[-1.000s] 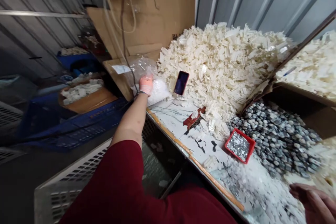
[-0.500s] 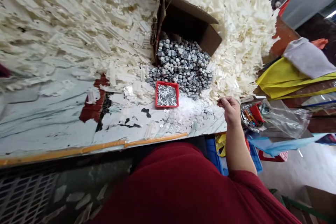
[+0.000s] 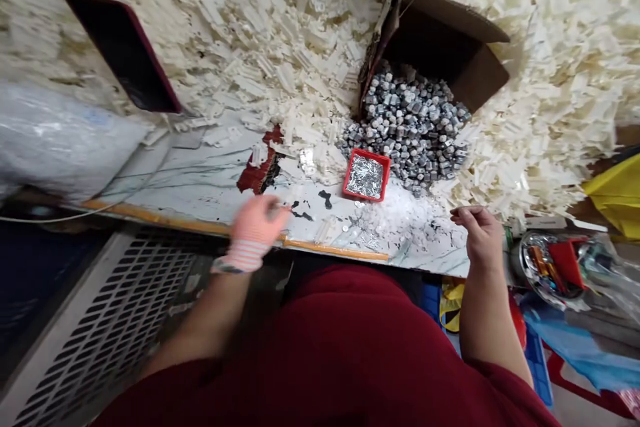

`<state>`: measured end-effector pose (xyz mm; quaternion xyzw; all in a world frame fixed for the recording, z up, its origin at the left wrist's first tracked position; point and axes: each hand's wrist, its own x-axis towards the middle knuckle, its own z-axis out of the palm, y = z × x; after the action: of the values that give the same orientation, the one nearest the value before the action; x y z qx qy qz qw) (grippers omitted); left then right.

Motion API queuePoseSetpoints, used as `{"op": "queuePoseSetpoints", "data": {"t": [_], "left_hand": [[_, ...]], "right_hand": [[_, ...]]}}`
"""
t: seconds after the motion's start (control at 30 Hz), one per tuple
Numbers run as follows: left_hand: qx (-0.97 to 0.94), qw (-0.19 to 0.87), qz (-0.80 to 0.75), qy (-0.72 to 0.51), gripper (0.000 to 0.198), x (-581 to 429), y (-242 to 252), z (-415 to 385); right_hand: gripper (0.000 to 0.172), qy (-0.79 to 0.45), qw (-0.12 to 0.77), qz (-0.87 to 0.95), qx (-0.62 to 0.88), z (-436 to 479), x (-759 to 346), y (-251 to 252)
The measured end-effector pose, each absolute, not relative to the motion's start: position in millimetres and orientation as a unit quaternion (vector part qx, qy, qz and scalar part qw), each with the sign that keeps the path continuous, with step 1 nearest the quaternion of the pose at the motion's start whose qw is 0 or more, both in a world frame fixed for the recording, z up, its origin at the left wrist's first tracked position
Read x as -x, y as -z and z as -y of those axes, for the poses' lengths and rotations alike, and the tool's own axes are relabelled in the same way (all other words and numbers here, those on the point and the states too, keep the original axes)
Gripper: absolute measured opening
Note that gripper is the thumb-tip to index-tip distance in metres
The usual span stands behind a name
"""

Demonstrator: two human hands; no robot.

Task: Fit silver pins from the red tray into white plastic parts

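My left hand [image 3: 256,225], in a pink glove, hovers over the near edge of the worn white table [image 3: 200,180]; it is blurred by motion and its fingers do not show clearly. My right hand [image 3: 477,230] rests at the table's right front edge with fingers curled loosely; whether it holds anything is hidden. Between the hands stands a small red tray [image 3: 367,176] of shiny metal bits. Behind it a pile of grey metal parts [image 3: 410,127] spills from a cardboard box [image 3: 450,40]. A huge heap of cream plastic parts [image 3: 280,47] fills the back.
A dark phone [image 3: 123,53] leans on the heap at upper left, above a clear plastic bag [image 3: 55,140] of white parts. A perforated grey crate [image 3: 100,320] sits below left. A round tin of small items [image 3: 547,263] and yellow cloth [image 3: 617,193] lie at right.
My head swung from the left side back over the table. My left hand left the plastic bag and came to the table's front edge; my right hand stayed near the right edge.
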<state>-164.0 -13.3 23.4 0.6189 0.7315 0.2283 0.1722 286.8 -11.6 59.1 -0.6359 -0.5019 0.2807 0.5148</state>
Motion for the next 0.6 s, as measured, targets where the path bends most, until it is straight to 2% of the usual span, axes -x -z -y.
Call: {"op": "queuePoseSetpoints", "data": {"t": [0.07,0.17,0.3,0.37,0.47,0.6], "left_hand": [[-0.668,0.245,-0.695,-0.104,0.061,123.6,-10.3,15.5],[-0.687,0.233,-0.688,-0.011,0.083,80.5,-0.4,13.0],[-0.691,0.227,-0.686,-0.003,0.074,66.7,5.1,8.7],[-0.674,0.259,-0.691,-0.033,0.066,71.0,9.3,6.7],[-0.633,0.336,-0.681,-0.148,0.056,81.0,15.1,3.9],[-0.504,0.497,-0.625,-0.328,0.048,86.3,14.7,5.5]], "right_hand": [[0.026,-0.293,0.494,0.52,0.633,12.9,-284.5,-54.7],[0.026,-0.301,0.461,0.548,0.63,19.2,-283.3,-48.6],[0.026,-0.32,0.409,0.577,0.63,32.3,-279.2,-33.5],[0.025,-0.329,0.367,0.607,0.624,36.7,-267.7,-23.4],[0.019,-0.311,0.278,0.701,0.579,35.2,-232.7,-10.3],[0.018,-0.201,0.12,0.859,0.455,21.0,-171.7,3.3]]}}
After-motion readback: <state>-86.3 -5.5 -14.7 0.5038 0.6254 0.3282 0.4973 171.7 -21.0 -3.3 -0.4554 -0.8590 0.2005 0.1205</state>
